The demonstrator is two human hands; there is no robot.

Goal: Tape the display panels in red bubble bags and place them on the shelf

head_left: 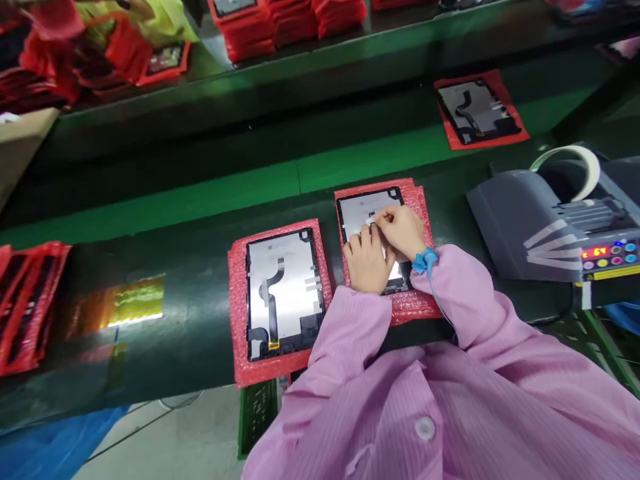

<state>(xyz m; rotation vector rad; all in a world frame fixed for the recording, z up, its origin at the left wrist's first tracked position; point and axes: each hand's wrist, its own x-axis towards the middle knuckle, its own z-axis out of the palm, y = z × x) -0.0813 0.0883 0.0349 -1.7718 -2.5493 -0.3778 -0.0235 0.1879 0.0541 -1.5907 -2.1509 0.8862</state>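
Head view: L hand (369, 261) rests open on screen panel (357, 208), R hand (401, 230) pinches white tape (370, 220).
Panel lies on red bubble wrap (413, 307); prob. light, stiff, fragile, slippery; best held by edges, w/o pressing.

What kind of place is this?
Probably an electronics factory: screen-like panels lie on red bubble wrap, a grey machine with a lit display stands nearby, and there's a blue wrist strap.
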